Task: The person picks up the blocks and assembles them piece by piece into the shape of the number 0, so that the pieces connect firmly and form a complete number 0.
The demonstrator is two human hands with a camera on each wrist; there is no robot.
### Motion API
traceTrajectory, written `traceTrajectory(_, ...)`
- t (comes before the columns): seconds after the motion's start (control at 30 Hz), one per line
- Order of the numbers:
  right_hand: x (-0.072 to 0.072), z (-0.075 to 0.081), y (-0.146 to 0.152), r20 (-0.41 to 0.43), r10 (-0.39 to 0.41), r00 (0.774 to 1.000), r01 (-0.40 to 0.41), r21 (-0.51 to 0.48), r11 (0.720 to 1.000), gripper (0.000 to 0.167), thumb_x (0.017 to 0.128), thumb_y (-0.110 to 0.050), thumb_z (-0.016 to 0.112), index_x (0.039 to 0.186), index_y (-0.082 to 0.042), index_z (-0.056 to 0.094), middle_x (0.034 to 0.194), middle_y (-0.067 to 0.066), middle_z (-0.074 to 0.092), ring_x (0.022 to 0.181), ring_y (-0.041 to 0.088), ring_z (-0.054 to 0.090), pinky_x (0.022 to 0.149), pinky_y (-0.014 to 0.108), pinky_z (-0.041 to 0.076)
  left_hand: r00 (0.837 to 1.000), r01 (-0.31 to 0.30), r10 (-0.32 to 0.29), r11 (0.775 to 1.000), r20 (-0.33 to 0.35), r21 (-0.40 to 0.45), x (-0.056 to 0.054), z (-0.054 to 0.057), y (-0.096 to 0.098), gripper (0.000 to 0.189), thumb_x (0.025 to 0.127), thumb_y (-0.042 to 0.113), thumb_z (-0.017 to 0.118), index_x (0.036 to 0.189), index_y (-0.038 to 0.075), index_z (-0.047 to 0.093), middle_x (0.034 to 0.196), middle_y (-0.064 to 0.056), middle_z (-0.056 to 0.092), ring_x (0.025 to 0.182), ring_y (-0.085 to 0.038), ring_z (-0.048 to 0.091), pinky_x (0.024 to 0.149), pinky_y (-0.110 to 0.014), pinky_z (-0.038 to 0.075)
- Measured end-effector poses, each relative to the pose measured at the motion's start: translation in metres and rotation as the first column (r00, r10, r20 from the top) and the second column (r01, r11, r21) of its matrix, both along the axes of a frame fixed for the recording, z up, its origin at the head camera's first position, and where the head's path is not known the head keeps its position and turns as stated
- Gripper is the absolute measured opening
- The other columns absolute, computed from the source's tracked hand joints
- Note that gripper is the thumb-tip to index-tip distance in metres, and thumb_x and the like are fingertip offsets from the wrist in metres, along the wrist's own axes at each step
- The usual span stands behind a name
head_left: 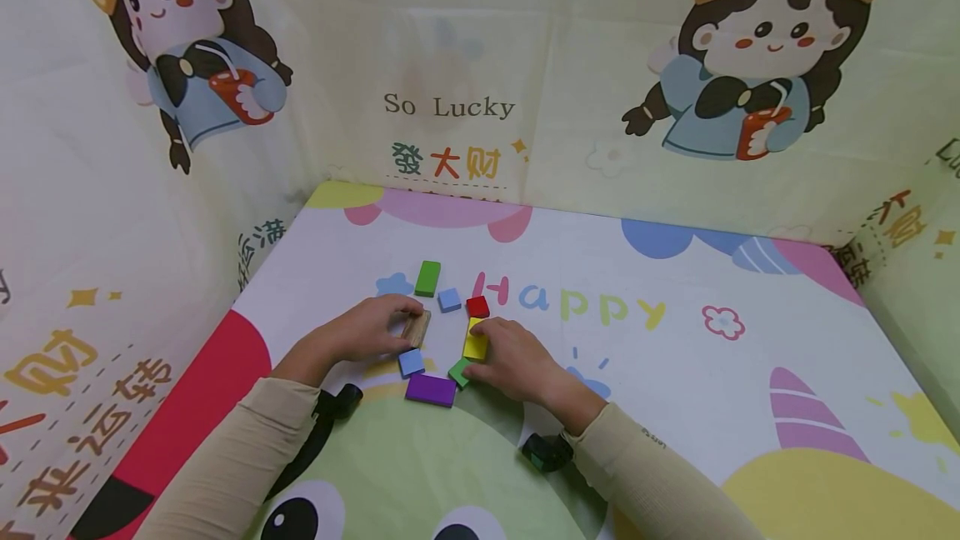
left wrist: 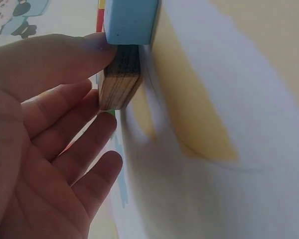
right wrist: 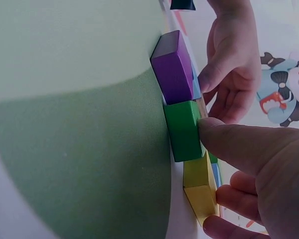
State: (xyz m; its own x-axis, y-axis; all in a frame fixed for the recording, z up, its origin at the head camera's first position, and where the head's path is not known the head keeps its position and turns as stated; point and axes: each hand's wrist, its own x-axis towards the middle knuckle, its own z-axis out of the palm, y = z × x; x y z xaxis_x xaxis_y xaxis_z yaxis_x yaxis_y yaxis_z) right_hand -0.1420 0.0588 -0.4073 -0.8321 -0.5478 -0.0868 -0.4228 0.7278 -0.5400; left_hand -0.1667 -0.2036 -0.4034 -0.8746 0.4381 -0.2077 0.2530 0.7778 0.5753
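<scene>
My left hand [head_left: 375, 327] pinches a plain wooden block [head_left: 417, 329] by its ends, thumb near and fingers far. A light blue block [left wrist: 131, 22] lies right by that thumb. Across the ring of blocks, my right hand [head_left: 517, 361] has its fingers on the yellow block [head_left: 476, 340] at its far end. The right thumb [right wrist: 222, 137] lies at the edge of a small green block [right wrist: 183, 132], against the yellow block's near end. A purple block [head_left: 431, 390] lies between the hands at the near side, beside the green one.
Beyond the hands lie a longer green block [head_left: 428, 278], another light blue block [head_left: 449, 300] and a red block [head_left: 477, 307]. A printed cloth covers the table [head_left: 675, 407], and patterned cloth walls [head_left: 570, 107] rise at its back and sides.
</scene>
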Motion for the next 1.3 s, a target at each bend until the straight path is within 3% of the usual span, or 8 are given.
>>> traceTrajectory(0.83, 0.000, 0.001, 0.001, -0.002, 0.001, 1.000, -0.001, -0.002, 1.000, 0.058, 0.084, -0.030, 0.080, 0.131, -0.003, 0.060, 0.131, 0.013, 0.059, 0.122, 0.031, 0.053, 0.102, 0.046, 0.046, 1.000, -0.003, 0.003, 1.000, 0.000, -0.003, -0.002, 0.008, 0.001, 0.055, 0.090, 0.018, 0.076, 0.139, 0.006, 0.055, 0.142, -0.012, 0.053, 0.136, -0.035, 0.042, 0.108, -0.052, 0.038)
traceTrajectory(1.07, -0.001, 0.000, 0.001, 0.002, -0.002, 1.000, 0.002, -0.006, 1.000, 0.058, 0.084, -0.031, 0.080, 0.131, -0.004, 0.060, 0.130, 0.013, 0.059, 0.121, 0.030, 0.053, 0.101, 0.045, 0.046, 0.999, -0.033, 0.033, 0.999, 0.002, 0.000, -0.008, 0.011, 0.002, 0.054, 0.090, 0.025, 0.074, 0.138, 0.007, 0.057, 0.140, -0.014, 0.054, 0.134, -0.035, 0.044, 0.108, -0.054, 0.038)
traceTrajectory(1.3, 0.000, -0.001, 0.001, 0.010, -0.007, 1.000, 0.007, -0.009, 1.000, 0.058, 0.084, -0.031, 0.081, 0.131, -0.003, 0.060, 0.130, 0.013, 0.060, 0.121, 0.031, 0.053, 0.101, 0.046, 0.046, 1.000, -0.022, 0.022, 1.000, 0.001, -0.015, -0.019, 0.008, 0.004, 0.053, 0.091, 0.027, 0.071, 0.137, 0.004, 0.057, 0.137, -0.014, 0.056, 0.130, -0.035, 0.048, 0.105, -0.052, 0.042)
